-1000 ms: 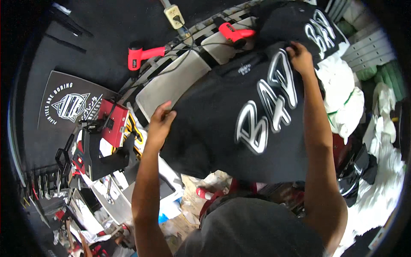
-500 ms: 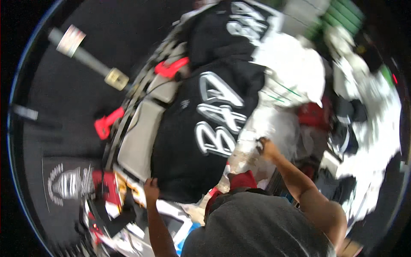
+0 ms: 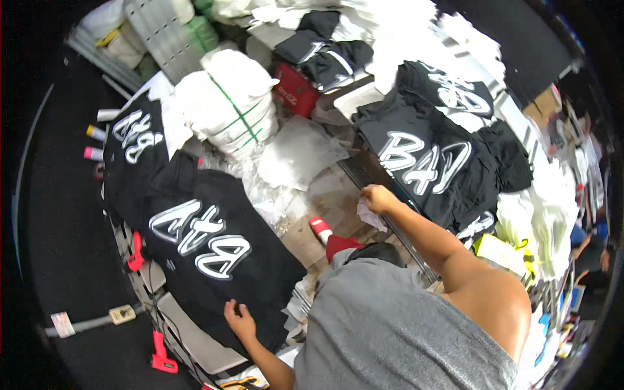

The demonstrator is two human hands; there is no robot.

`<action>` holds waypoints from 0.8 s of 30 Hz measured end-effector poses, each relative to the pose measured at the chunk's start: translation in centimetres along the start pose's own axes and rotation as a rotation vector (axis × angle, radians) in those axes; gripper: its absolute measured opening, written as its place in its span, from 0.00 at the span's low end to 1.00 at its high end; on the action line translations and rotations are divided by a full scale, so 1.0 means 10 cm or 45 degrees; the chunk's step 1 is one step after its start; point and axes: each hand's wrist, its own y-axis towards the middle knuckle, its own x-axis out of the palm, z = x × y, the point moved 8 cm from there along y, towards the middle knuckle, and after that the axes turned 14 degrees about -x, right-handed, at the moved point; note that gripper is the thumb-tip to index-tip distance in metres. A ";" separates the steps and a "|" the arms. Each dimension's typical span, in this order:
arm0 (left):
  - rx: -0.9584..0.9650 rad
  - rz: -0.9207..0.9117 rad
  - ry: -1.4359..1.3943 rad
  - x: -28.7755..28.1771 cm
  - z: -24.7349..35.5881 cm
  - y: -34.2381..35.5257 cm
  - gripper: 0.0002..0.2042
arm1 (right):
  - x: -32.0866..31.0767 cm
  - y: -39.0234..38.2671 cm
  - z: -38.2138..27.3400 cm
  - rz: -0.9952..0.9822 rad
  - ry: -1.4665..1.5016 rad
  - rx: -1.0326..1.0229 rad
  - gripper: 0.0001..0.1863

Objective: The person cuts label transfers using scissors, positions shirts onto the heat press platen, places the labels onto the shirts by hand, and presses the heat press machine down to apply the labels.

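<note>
left hand (image 3: 240, 320) rests flat, fingers spread, on the lower edge of the black printed shirt (image 3: 208, 250) laid on the press platen (image 3: 195, 335), while right hand (image 3: 377, 198) is out to the side pinching a crumpled white scrap (image 3: 372, 218), probably tissue or backing paper, hard to tell through the blur, just beside the stack of black printed shirts (image 3: 429, 162). step looks like a changeover between garments: one shirt pinned on the platen, other hand busy at the pile. next move likely calls for freeing the right hand of the scrap, then both hands on the platen shirt without dragging the white lettering.
</note>
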 end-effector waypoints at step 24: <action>-0.027 -0.023 0.470 0.39 -0.18 0.21 0.12 | -3.61 -1.01 2.22 0.506 -0.792 1.092 0.17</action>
